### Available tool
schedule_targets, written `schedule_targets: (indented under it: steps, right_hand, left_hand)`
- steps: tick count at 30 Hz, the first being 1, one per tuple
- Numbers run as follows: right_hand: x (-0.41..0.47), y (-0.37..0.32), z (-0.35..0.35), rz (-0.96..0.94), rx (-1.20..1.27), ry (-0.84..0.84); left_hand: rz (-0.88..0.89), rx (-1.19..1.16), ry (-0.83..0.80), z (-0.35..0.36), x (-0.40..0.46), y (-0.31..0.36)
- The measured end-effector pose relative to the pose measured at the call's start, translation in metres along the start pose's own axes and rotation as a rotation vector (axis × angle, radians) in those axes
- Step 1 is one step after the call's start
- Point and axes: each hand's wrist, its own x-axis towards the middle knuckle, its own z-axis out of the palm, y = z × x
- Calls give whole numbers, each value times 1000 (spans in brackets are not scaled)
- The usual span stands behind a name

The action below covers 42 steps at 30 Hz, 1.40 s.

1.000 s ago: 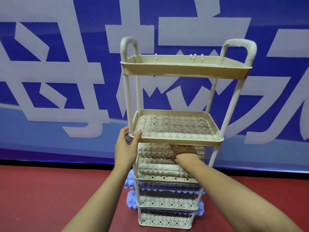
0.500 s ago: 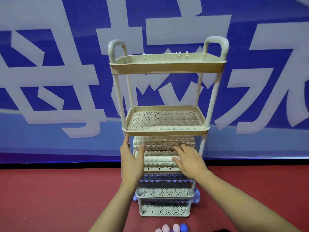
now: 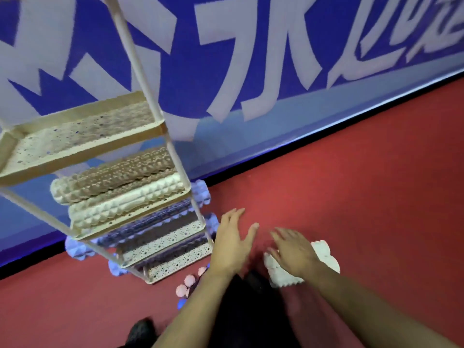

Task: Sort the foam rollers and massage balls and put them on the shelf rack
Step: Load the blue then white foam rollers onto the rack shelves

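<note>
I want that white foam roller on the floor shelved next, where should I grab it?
Grip the white foam roller around its middle, from above. It lies flat on the red floor under the open right hand, both ends showing, so a mid-body wrap should balance it.

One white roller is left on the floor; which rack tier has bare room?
The perforated tier above the stacked brown roller and white roller is bare. The lower tiers are crowded with blue rollers.
</note>
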Motion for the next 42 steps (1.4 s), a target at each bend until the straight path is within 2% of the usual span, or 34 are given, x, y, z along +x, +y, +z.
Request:
schedule_targets:
  steps: [4,12,16,22,28,33,37,39,42]
  right_hand:
    - [-19,53,39,102,58,-78]
    - [3,113,132,226,172,-281]
    - [30,126,180,223,186,-339]
    - [66,148,238,206,213,-455]
    - [63,159,283,165,81,-461]
    - [73,149,296,214,19,-348]
    - [68,144,315,182,-34,-351]
    - [53,143,326,161,-34,-242]
    - [40,141,321,228,57,-257]
  left_hand:
    - [22,30,-143,56,35,12]
    - [-232,-254,-97,139,72,-4]
    - [-207,-198,-176,171,69,-29]
    - [-152,-123,-179,185,95,-52]
    - [-159,-80,-220,190,102,-62]
    - [-188,-72,-262,196,100,-64]
    - [-198,-89,-268,196,100,-66]
    - [-204,-97,-272,195,99,-65]
    - [-230,-112,-267,191,99,-64]
